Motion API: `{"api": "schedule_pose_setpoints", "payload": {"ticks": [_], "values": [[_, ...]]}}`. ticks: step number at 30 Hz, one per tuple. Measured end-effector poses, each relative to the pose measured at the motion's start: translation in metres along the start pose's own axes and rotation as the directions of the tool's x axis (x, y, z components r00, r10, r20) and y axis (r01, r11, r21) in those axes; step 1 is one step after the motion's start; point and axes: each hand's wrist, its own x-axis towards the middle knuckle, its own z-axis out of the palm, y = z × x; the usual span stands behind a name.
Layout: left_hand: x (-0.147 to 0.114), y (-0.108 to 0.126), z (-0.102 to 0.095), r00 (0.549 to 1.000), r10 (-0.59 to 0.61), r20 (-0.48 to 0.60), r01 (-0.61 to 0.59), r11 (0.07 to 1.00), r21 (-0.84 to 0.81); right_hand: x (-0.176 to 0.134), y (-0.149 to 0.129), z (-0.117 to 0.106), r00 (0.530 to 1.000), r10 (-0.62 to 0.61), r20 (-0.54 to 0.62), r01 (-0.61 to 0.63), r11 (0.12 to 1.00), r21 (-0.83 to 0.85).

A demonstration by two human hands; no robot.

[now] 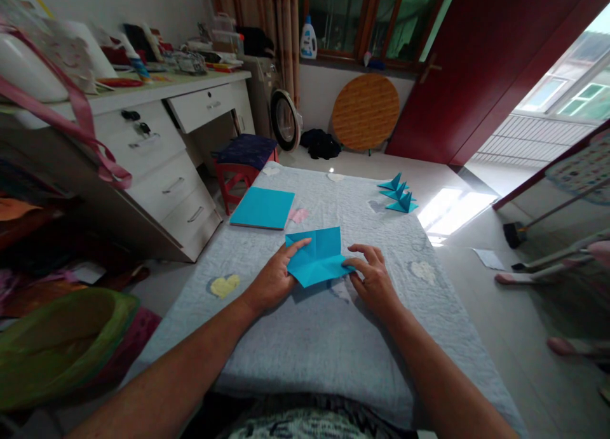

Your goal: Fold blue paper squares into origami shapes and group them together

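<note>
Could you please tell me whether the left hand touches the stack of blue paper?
No, the left hand holds the creased blue sheet, apart from the stack.

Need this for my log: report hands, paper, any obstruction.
Left hand gripping creased blue sheet, right hand touching its right corner. Sheet partly folded. No obstruction seen; blue stack and folded pieces lie farther off.

It's a home rm, w/ washing mach. [265, 80], desk [151, 156], curtain [286, 35] & detergent btl. [308, 42]
</note>
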Motion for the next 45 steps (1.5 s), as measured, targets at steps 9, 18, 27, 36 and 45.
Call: {"api": "schedule_pose_setpoints", "payload": {"ticks": [9,18,27,36,45], "values": [[-0.011,0.004,-0.001,0.893,0.425,-0.150,-0.264,0.762,0.591,0.000,-0.003,0.003,0.988,-0.027,0.150,0.036,0.998,-0.056],[-0.018,0.009,0.005,0.819,0.546,0.176,-0.554,0.672,0.491,0.001,-0.006,0.003,0.976,-0.017,0.219,0.031,0.998,-0.058],[-0.006,-0.004,-0.004,0.917,0.243,0.317,-0.349,0.873,0.341,0.002,-0.021,-0.005,0.953,-0.071,0.294,0.082,0.996,-0.026],[-0.005,-0.004,-0.001,0.959,0.241,0.148,-0.271,0.933,0.238,-0.001,-0.019,0.005,0.956,0.069,0.284,-0.103,0.989,0.108],[0.000,-0.002,0.008,0.992,0.122,0.014,-0.119,0.923,0.365,-0.004,-0.007,-0.002,0.901,0.323,0.289,-0.350,0.936,0.047]]}}
